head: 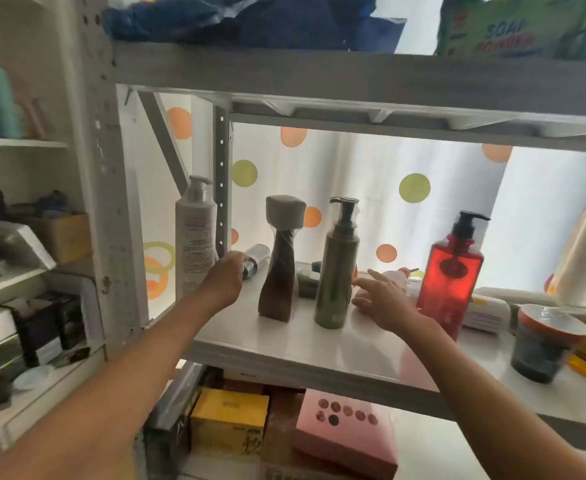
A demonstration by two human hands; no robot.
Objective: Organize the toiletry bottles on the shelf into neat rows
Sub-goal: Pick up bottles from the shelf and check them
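On the white shelf (284,344), the left hand (224,278) grasps a small silver bottle (255,259) near the back left corner, beside the white pump bottle (194,244). The right hand (383,299) hovers released between the green bottle (336,271) and red bottle (449,282); the brown bottle (279,271) stands upright left of the green one.

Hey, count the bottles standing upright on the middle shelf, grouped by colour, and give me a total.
White pump bottle: 1
Brown twisted bottle: 1
Green pump bottle: 1
Red pump bottle: 1
Total: 4
Bottles lying down behind them, the dark jar and the blurred yellow container at the right edge are not counted.
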